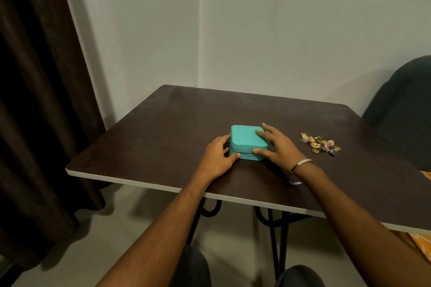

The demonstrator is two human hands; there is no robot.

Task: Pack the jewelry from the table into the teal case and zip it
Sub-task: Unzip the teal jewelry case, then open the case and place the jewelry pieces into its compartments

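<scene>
A small square teal case [245, 138] sits closed near the middle of the dark brown table [163, 123]. My left hand [218, 158] grips its left front corner, thumb on the front by the zip line. My right hand [278, 144] holds its right side, fingers spread over the lid and thumb pressed on the front edge. A metal bangle [302, 164] circles my right wrist. A small pile of gold and pink jewelry [319, 143] lies on the table to the right of the case, apart from both hands.
The table stands in a wall corner, with a dark curtain [35, 100] at the left. A dark chair back [403, 109] rises at the right behind the table. Orange cloth [419, 244] shows under the table's right edge. My knees are below the front edge.
</scene>
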